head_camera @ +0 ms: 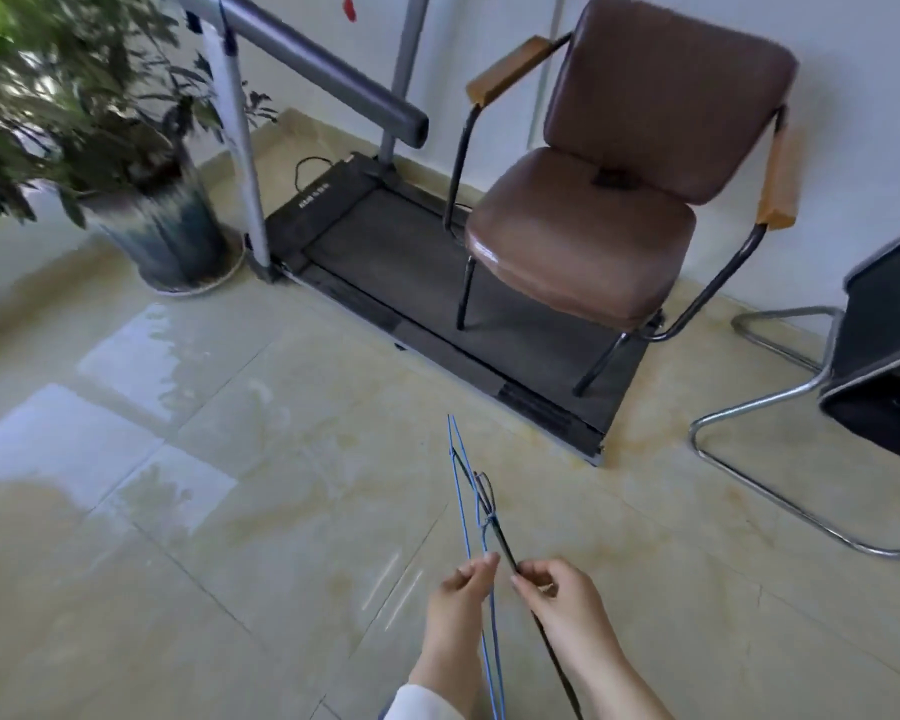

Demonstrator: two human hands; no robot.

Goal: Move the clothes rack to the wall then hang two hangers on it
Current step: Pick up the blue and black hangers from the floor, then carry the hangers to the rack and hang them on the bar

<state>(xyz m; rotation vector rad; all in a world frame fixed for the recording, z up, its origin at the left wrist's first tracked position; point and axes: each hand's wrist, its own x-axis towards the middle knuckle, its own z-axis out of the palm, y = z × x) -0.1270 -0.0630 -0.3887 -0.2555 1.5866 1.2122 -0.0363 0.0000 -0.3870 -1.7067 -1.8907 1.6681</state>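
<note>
**Two wire hangers in hand; both hands engaged**

Far left: a potted plant (74, 96) stands in a dark glazed pot (170, 236) on a saucer, on the pale tiled floor (178, 511). The foliage is blurred.

Just right of the pot: a treadmill (437, 304) lies along the wall, its grey upright post (242, 163) beside the pot and its padded handrail (323, 70) slanting overhead.

Centre right: a brown padded armchair (619, 200) with wooden armrests stands with its legs on the treadmill deck.

Lower centre: the left hand (458, 600) is pinched closed on a blue wire hanger (461, 501), thumb and fingertips gripping the wire near its upper run. The hanger is seen nearly edge-on and extends away from the person, over the floor.

Just beside it: the right hand (562, 595) is pinched closed on a black wire hanger (505, 548), held at the shaft. The black wire runs down past the wrist to the bottom edge of frame. The hooks of the two hangers cross or overlap ahead of the fingers; whether they are interlocked cannot be determined. A white sleeve (422, 704) shows at the left forearm.

Far right: a black chair (884, 356) on a chrome cantilever frame, partly cut off by the frame edge.

The clothes rack cannot be identified in view.
</note>
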